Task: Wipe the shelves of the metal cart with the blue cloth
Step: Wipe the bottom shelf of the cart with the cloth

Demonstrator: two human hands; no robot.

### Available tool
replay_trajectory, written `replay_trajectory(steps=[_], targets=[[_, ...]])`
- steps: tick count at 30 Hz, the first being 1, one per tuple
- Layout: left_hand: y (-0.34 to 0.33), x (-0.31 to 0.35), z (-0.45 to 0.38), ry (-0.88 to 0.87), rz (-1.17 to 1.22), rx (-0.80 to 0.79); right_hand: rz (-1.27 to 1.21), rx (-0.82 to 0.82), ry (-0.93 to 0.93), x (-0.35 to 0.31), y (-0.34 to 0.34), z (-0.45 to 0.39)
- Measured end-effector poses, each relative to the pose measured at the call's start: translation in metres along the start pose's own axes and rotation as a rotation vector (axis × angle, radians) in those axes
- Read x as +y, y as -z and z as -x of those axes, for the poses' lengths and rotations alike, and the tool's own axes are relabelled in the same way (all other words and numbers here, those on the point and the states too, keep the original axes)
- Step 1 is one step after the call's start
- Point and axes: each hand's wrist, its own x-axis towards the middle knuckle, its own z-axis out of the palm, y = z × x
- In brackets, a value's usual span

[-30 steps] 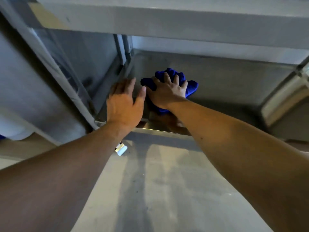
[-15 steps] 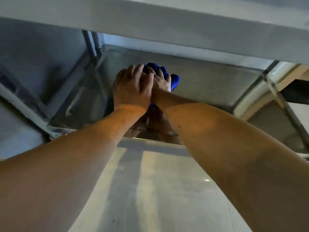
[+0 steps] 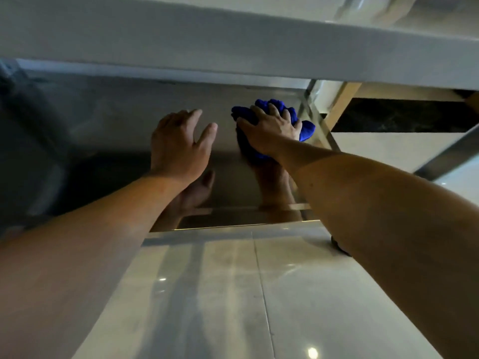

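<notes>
Grips blue cloth [image 3: 307, 129] with right hand [image 3: 272, 128] at 1 o'clock on shelf [image 3: 116, 117], beside corner post [image 3: 327, 139]. Holds left hand [image 3: 178, 149] spread, empty, at 11 o'clock. Risks rapping knuckles on post if stroke overruns.

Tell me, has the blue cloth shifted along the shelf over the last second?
Yes. Under the right hand, the blue cloth has slid rightward along the shelf, from the shelf's left end to just beside the right post.
</notes>
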Motion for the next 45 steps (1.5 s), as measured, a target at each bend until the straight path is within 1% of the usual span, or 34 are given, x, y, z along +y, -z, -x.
replay_trajectory(steps=[2,5,7,10,14,16,19,21,23,25,28,30,33,36,38,42,45], targets=[[-0.005,0.007,0.002,-0.002,-0.001,-0.012,0.001,0.002,-0.064,0.022,0.004,-0.003],[0.006,-0.002,0.002,0.001,-0.035,-0.031,-0.003,-0.019,-0.126,0.026,0.007,-0.007],[0.027,-0.025,-0.001,0.038,-0.088,-0.019,-0.021,-0.048,-0.166,0.013,0.007,-0.013],[0.060,-0.059,0.000,0.102,-0.168,0.006,-0.025,-0.040,-0.192,-0.015,0.003,-0.018],[0.107,-0.110,0.012,0.214,-0.171,0.014,-0.007,-0.022,-0.026,-0.107,-0.018,-0.009],[0.130,-0.134,0.017,0.277,-0.187,0.060,0.004,-0.031,0.093,-0.163,-0.030,0.001],[0.168,-0.163,0.025,0.328,-0.277,0.116,0.000,-0.043,0.289,-0.248,-0.045,0.024],[0.190,-0.181,0.032,0.327,-0.324,0.147,-0.013,-0.067,0.409,-0.301,-0.052,0.042],[0.209,-0.197,0.042,0.323,-0.318,0.169,-0.004,-0.080,0.492,-0.346,-0.060,0.062],[0.223,-0.209,0.054,0.284,-0.289,0.180,-0.005,-0.083,0.538,-0.381,-0.066,0.075],[0.232,-0.215,0.066,0.250,-0.253,0.205,-0.013,-0.083,0.557,-0.413,-0.070,0.078],[0.230,-0.215,0.065,0.220,-0.233,0.209,-0.023,-0.080,0.587,-0.424,-0.070,0.068],[0.224,-0.214,0.060,0.205,-0.223,0.156,-0.083,-0.061,0.617,-0.426,-0.071,0.046],[0.212,-0.211,0.057,0.170,-0.247,0.181,-0.152,-0.030,0.543,-0.415,-0.072,0.027],[0.201,-0.205,0.055,0.181,-0.261,0.177,-0.158,-0.035,0.508,-0.405,-0.071,0.019],[0.183,-0.186,0.045,0.175,-0.227,0.107,-0.157,-0.021,0.416,-0.368,-0.065,0.001],[0.171,-0.168,0.040,0.143,-0.296,0.082,-0.135,0.006,0.288,-0.313,-0.055,-0.021]])
